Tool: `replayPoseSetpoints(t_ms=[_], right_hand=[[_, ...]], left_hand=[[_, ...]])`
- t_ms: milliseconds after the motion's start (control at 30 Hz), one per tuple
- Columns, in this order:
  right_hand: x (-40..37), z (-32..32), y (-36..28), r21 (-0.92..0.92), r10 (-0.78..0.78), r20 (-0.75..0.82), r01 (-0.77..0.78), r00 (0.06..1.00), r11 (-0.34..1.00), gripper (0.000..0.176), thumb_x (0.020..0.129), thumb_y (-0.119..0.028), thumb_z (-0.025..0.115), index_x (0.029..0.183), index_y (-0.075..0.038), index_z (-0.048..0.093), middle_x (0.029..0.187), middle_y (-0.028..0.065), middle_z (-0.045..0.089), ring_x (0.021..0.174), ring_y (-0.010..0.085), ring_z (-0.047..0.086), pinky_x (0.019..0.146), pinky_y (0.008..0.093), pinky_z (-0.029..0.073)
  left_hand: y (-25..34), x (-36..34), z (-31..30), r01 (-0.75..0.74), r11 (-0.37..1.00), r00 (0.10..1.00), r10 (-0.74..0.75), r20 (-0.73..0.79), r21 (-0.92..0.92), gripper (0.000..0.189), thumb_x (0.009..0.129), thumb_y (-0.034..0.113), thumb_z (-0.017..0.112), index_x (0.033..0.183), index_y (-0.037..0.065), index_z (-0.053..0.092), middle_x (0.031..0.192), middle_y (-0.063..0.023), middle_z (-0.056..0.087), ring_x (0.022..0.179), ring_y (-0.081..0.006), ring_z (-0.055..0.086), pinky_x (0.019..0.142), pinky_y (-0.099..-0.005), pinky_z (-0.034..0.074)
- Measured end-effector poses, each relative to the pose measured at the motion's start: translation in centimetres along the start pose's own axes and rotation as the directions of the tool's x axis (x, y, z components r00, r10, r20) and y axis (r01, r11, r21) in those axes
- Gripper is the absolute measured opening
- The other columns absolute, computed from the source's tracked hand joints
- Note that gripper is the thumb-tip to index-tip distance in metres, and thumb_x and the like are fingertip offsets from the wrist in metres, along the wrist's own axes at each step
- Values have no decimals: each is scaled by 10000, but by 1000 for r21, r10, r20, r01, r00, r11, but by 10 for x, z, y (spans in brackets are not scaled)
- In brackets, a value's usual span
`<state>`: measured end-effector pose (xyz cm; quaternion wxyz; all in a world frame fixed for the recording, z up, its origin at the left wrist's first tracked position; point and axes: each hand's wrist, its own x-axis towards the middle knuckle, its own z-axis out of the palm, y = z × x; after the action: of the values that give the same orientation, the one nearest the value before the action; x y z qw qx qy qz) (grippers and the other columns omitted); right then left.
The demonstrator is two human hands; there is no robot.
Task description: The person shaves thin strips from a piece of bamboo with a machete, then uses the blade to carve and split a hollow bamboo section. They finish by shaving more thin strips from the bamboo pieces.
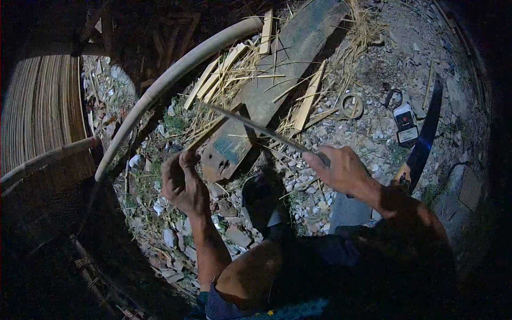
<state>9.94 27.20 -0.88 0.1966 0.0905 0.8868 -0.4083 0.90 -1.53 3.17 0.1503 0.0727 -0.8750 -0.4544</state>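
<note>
My right hand (344,169) is wrapped round the near end of a long, narrow blade-like tool (256,127), which points up and left across a plank. Lower left of the tool, my left hand (185,184) pinches a thin wooden strip (210,133) that slants up towards the tool. Beneath them lies the thick, worn plank (290,69), with a bluish-green patch near its close end. Whether the blade touches the strip is not clear.
Pale split pieces (311,98) and thin shavings (360,26) lie beside the plank. To the right are a tape roll (351,105), a small black-and-white device (405,125) and a dark curved saw (426,133). A long bent pole (173,74) arcs at the left over rubble.
</note>
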Motion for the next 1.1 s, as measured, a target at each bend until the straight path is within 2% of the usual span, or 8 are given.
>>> replayPoseSetpoints(t_ms=[200, 300, 533, 633, 733, 933, 1000, 1100], right_hand=[[5, 17, -26, 53, -322, -87, 327, 943, 944, 558, 971, -514, 638, 701, -29, 576, 468, 113, 498, 389, 273, 534, 418, 451, 452], [24, 22, -9, -51, -98, -31, 96, 995, 994, 528, 978, -498, 628, 765, -16, 595, 465, 121, 499, 408, 306, 576, 431, 468, 458], [19, 15, 4, -90, -271, -66, 264, 960, 960, 582, 990, -542, 575, 819, 13, 612, 475, 142, 524, 439, 328, 606, 450, 474, 482], [31, 11, 14, -165, 45, -43, -52, 998, 985, 570, 978, -544, 592, 816, 1, 607, 498, 176, 541, 499, 377, 625, 517, 500, 507], [19, 9, 21, -184, -156, -71, 141, 985, 973, 572, 973, -546, 596, 790, -4, 601, 512, 199, 549, 506, 412, 614, 530, 508, 508], [27, 13, 37, -113, 18, -91, -28, 996, 993, 586, 973, -535, 602, 786, 19, 635, 557, 235, 557, 560, 444, 617, 573, 527, 488], [28, 16, 44, -79, 59, -29, -61, 998, 995, 599, 948, -579, 606, 825, 4, 667, 721, 299, 643, 746, 490, 666, 682, 551, 525], [22, 15, 38, -24, 44, -63, -46, 997, 999, 571, 960, -535, 621, 810, 15, 660, 700, 304, 627, 728, 497, 654, 649, 549, 509]], left_hand=[[-12, 0, 0, 14, 991, 1000, -13, 8, -137, 212, 1039, 155, 600, 998, -50, 639, 923, -139, 720, 824, -183, 705, 781, -326, 599], [-10, -3, 0, 5, 994, 1000, -6, -5, -109, 225, 1040, 169, 602, 986, -46, 638, 917, -144, 724, 818, -183, 704, 781, -329, 600], [-7, 2, 3, 53, 992, 998, -58, -35, -112, 230, 1034, 181, 616, 976, -40, 643, 895, -144, 728, 784, -181, 702, 769, -332, 603], [-10, 3, 3, 48, 990, 998, -54, -38, -135, 224, 1032, 176, 617, 971, -38, 641, 895, -133, 719, 788, -180, 704, 749, -336, 611], [-17, 2, 2, 67, 990, 994, -77, -71, -127, 221, 1035, 174, 610, 967, -34, 641, 903, -122, 707, 800, -182, 707, 733, -339, 626], [-25, 21, -12, 154, 953, 978, -185, -99, -260, 232, 1031, 208, 622, 1002, -22, 636, 899, -114, 703, 751, -175, 696, 718, -352, 634], [-27, 37, -21, 138, 922, 976, -189, -110, -361, 245, 1027, 222, 631, 1003, -21, 631, 903, -113, 695, 785, -167, 683, 751, -370, 634], [-45, 81, -37, 133, 884, 966, -216, -139, -448, 360, 1032, 320, 616, 1014, -40, 626, 1061, -147, 642, 991, -185, 628, 826, -380, 609]])
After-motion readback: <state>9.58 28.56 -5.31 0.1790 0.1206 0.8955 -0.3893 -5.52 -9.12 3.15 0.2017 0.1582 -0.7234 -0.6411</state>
